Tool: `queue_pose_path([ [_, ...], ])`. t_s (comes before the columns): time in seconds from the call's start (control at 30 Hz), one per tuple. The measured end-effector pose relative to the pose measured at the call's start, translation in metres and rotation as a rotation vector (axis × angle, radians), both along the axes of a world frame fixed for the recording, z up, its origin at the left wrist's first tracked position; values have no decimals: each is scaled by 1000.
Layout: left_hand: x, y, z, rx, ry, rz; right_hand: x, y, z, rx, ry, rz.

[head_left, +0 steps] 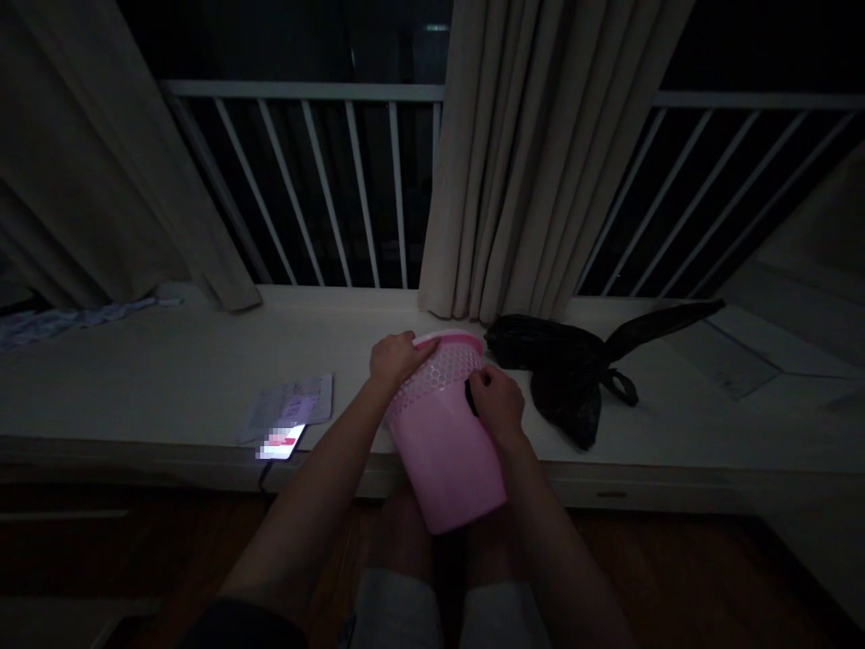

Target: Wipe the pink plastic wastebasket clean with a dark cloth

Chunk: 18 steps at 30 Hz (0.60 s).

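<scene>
A pink wastebasket [452,460] with a honeycomb-mesh upper band leans tilted over the ledge's front edge, its base toward my legs. My left hand [396,361] is closed on its rim at the upper left, thumb along the edge. My right hand [496,401] is closed against the basket's right side around a small black item [471,397]. Most of that item is hidden by the fingers, and its kind is unclear. Just right of the basket lies a knotted black plastic bag [568,379], its tied ends stretching to the right.
A white ledge [162,388] runs across below the windows. A lit phone [282,442] with a cable sits at its front edge, beside papers [297,399]. Beige curtains [500,162] hang before white railings [304,92]. The wooden floor [662,577] is dim.
</scene>
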<state>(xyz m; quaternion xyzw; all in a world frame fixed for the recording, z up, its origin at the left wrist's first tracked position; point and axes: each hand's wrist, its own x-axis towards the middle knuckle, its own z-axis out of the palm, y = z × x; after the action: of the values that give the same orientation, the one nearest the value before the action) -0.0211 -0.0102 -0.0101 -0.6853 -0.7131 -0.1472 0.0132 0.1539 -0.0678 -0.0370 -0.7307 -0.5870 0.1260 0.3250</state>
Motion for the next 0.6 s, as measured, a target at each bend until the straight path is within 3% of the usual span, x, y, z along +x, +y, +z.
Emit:
queue_pose_path([
  [0.2,5,1,0,14,-8,16,1,-2,1,28,-31,18],
  [0.43,7,0,2,34,-13,41,-5,-7,2,213,-229,324],
  [0.6,8,0,3,26,-15,40,-6,-4,1,183,-215,287],
])
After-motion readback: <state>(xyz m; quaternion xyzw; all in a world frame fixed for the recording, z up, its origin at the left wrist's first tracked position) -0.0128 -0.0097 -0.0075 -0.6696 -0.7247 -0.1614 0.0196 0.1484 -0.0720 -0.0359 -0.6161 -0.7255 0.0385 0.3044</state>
